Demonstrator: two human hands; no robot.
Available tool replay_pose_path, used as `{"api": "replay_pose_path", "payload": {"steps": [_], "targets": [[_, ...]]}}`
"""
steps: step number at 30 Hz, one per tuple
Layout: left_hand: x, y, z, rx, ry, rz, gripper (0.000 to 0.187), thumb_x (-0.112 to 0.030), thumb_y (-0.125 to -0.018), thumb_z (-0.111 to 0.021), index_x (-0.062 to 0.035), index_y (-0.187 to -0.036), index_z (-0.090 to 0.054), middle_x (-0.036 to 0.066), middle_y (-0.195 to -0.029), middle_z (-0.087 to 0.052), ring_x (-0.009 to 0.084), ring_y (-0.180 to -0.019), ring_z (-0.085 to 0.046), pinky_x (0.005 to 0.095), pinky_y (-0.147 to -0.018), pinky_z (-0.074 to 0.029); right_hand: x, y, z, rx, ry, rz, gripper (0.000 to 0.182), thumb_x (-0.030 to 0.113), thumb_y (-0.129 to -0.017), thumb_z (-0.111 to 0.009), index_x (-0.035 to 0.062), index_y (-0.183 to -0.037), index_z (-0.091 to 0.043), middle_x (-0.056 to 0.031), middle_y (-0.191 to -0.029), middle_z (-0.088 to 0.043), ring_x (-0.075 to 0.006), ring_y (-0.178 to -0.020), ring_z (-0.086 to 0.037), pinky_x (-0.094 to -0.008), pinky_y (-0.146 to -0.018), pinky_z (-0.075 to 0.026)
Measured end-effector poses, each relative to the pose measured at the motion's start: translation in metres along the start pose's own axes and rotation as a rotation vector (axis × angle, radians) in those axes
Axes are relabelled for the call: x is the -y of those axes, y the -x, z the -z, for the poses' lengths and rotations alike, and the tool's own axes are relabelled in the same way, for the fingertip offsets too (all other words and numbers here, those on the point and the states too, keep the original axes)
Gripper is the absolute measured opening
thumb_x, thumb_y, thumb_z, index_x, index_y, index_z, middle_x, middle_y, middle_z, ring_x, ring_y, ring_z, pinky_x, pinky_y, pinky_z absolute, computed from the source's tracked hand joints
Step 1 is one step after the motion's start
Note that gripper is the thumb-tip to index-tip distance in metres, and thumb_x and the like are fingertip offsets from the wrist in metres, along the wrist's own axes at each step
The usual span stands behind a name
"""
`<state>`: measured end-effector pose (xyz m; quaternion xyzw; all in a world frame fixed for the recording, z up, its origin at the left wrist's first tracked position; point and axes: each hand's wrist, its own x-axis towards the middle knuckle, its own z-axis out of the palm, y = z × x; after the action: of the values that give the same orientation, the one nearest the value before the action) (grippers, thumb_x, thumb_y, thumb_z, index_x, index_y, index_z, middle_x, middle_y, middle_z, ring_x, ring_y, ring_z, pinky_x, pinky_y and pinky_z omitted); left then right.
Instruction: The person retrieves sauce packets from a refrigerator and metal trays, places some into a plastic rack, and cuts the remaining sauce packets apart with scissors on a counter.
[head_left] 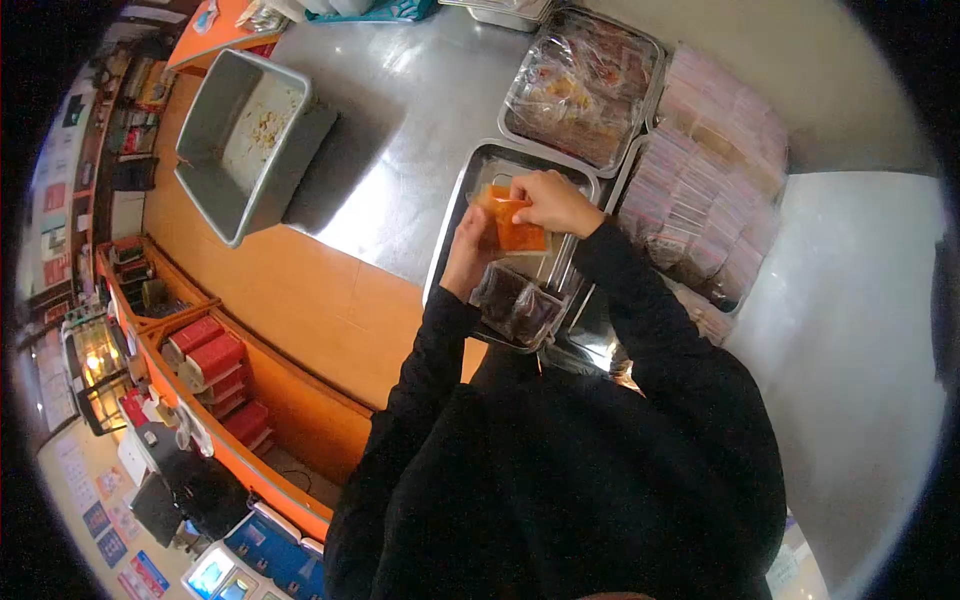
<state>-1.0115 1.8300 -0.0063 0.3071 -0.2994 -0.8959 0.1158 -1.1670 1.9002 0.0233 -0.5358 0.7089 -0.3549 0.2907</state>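
An orange-filled clear packet [522,234] is held above a metal tray [452,208]. My left hand [468,250] grips the packet's left side, with the fingers partly behind it. My right hand [556,203] is closed at the packet's upper right edge, its fingertips pressed to it. Below the packet, in the near end of the tray, lie dark filled clear packets [515,303]. What the orange filling is, I cannot make out.
A plastic-covered tray [585,90] adjoins the far end of the metal tray. Stacked pink-and-white packets [700,200] stand to the right. A grey bin [290,150] with scraps inside is at the left, on the steel table [390,130]. Orange shelving [290,380] lies lower left.
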Motion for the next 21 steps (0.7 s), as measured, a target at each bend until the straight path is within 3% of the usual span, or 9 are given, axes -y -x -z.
{"api": "replay_pose_path", "payload": {"steps": [2,5,8,10,12,16,18,20,21], "targets": [[0.004,-0.009,0.025,0.019,0.256,0.081,0.045,-0.027,-0.077,-0.059,-0.0064,-0.112,-0.040,0.002,-0.102,-0.051,0.0138,-0.089,-0.053,0.0274,-0.075,-0.045,0.006,-0.003,-0.010,0.027,0.004,-0.121,0.024,0.014,-0.060,-0.066,0.0027,-0.073,-0.051,-0.0129,-0.067,-0.053,-0.0309,-0.066,-0.054,-0.0381,-0.059,-0.041],[-0.014,-0.003,0.013,0.008,-0.151,-0.196,0.036,-0.012,-0.075,-0.059,-0.0035,-0.107,-0.044,0.005,-0.096,-0.053,0.0148,-0.086,-0.053,0.0266,-0.076,-0.044,0.021,-0.010,-0.024,-0.264,0.118,-0.033,0.023,0.016,-0.066,-0.063,0.0076,-0.084,-0.052,-0.0110,-0.081,-0.049,-0.0302,-0.075,-0.051,-0.0378,-0.064,-0.041],[-0.052,-0.017,0.032,-0.016,-0.132,-0.184,0.033,-0.005,-0.075,-0.057,-0.0028,-0.106,-0.044,0.005,-0.093,-0.055,0.0148,-0.085,-0.054,0.0262,-0.076,-0.044,0.008,-0.029,-0.011,-0.454,0.091,-0.138,0.026,0.015,-0.066,-0.061,0.0082,-0.089,-0.050,-0.0104,-0.084,-0.049,-0.0295,-0.078,-0.049,-0.0367,-0.067,-0.040],[-0.074,-0.038,0.063,-0.084,-0.211,-0.229,0.033,-0.004,-0.075,-0.057,-0.0024,-0.105,-0.044,0.006,-0.093,-0.056,0.0146,-0.081,-0.055,0.0270,-0.073,-0.046,-0.033,-0.037,-0.001,-0.638,0.605,-0.121,0.024,0.013,-0.068,-0.058,0.0086,-0.090,-0.050,-0.0090,-0.086,-0.048,-0.0268,-0.083,-0.049,-0.0362,-0.067,-0.042],[-0.091,-0.058,0.091,-0.236,-0.440,-0.194,0.024,-0.003,-0.074,-0.058,-0.0016,-0.096,-0.049,0.007,-0.090,-0.057,0.0158,-0.074,-0.058,0.0273,-0.062,-0.048,-0.058,-0.037,0.008,-0.649,0.827,-0.227,0.022,0.012,-0.069,-0.056,0.0082,-0.089,-0.051,-0.0087,-0.087,-0.048,-0.0261,-0.084,-0.048,-0.0364,-0.066,-0.042],[-0.093,-0.101,0.158,-0.374,-1.204,-0.200,0.043,-0.017,-0.064,-0.069,-0.0009,-0.099,-0.049,0.011,-0.085,-0.058,0.0255,-0.076,-0.058,0.0335,-0.067,-0.046,-0.085,-0.048,0.016,-0.535,0.923,-0.178,0.020,0.010,-0.071,-0.049,0.0084,-0.090,-0.051,-0.0111,-0.096,-0.047,-0.0252,-0.086,-0.049,-0.0358,-0.065,-0.044],[-0.096,-0.089,0.150,-0.360,-1.294,-0.192,0.050,-0.021,-0.061,-0.071,-0.0037,-0.103,-0.049,0.012,-0.089,-0.056,0.0277,-0.081,-0.056,0.0352,-0.072,-0.043,-0.088,-0.041,0.011,-0.509,0.956,-0.145,0.018,0.011,-0.072,-0.048,0.0088,-0.089,-0.051,-0.0098,-0.094,-0.049,-0.0248,-0.082,-0.051,-0.0348,-0.060,-0.045],[-0.110,-0.064,0.086,-0.772,-1.774,-0.593,0.049,-0.018,-0.061,-0.068,-0.0057,-0.104,-0.049,0.013,-0.098,-0.052,0.0283,-0.091,-0.051,0.0358,-0.076,-0.041,-0.093,-0.039,0.012,-0.594,0.926,-0.165,0.015,0.016,-0.073,-0.050,0.0104,-0.087,-0.052,-0.0059,-0.082,-0.053,-0.0255,-0.069,-0.055,-0.0341,-0.052,-0.046],[-0.110,-0.068,0.073,-0.760,-1.770,-0.593,0.049,-0.018,-0.061,-0.068,-0.0057,-0.104,-0.049,0.013,-0.098,-0.052,0.0283,-0.091,-0.051,0.0358,-0.076,-0.041,-0.088,-0.040,0.008,-0.621,0.975,-0.344,0.016,0.022,-0.073,-0.052,0.0108,-0.084,-0.054,-0.0044,-0.077,-0.057,-0.0279,-0.060,-0.056,-0.0370,-0.053,-0.046]]}}
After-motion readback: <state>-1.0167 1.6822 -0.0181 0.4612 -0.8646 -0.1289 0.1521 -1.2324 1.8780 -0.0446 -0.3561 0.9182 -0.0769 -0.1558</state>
